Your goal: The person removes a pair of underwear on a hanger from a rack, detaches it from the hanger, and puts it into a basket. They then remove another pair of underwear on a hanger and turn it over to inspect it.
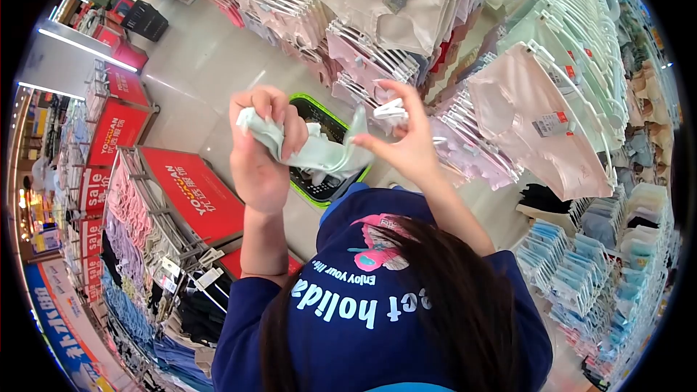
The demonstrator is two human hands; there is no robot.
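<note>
A pale mint-green garment (pixel 323 154), which looks like a pair of underpants, stretches bunched between my two hands. My left hand (pixel 263 138) has its fingers wrapped round one end of it. At the other end, my right hand (pixel 412 134) holds a white plastic clip hanger (pixel 390 110) between curled fingers, with the thumb near the garment's edge. Whether the garment is still fixed to the hanger I cannot tell. Beneath both hands stands a black shopping basket (pixel 306 101) with a bright green rim, with whitish items in it, partly hidden by the garment.
Racks of hanging underwear rise ahead and to the right, with beige underpants (pixel 534 120) close to my right arm. On the left stand clothes racks with red sale signs (pixel 190 192). Pale floor (pixel 192 76) runs between them. A dark bin (pixel 145 20) stands farther off.
</note>
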